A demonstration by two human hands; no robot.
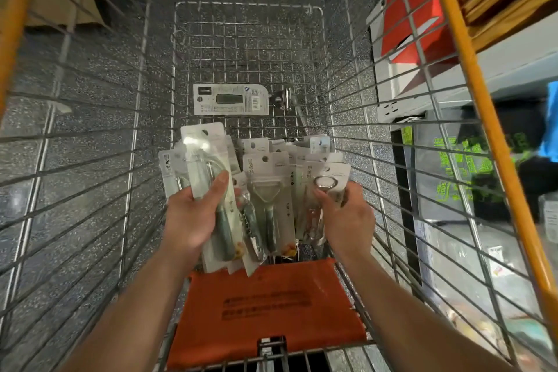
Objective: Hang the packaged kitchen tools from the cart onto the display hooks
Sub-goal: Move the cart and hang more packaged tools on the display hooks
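I look down into a wire shopping cart [332,39]. Several white-carded kitchen tool packages [270,190] are piled at its near end. My left hand [193,214] grips a small stack of them, its thumb across a green-handled tool pack [208,166]. My right hand [347,217] holds another pack [327,184] with a round metal tool at the right of the pile. A peeler pack with a green handle stands between the two hands. One more carded pack [231,99] lies flat on the cart floor farther in. No display hooks are in view.
An orange fold-down seat flap [271,305] closes the cart's near end. A loose metal tool [285,98] lies beside the flat pack. Orange shelf uprights [483,100] and stocked shelves stand to the right, cardboard to the upper left. Speckled floor shows through the wire.
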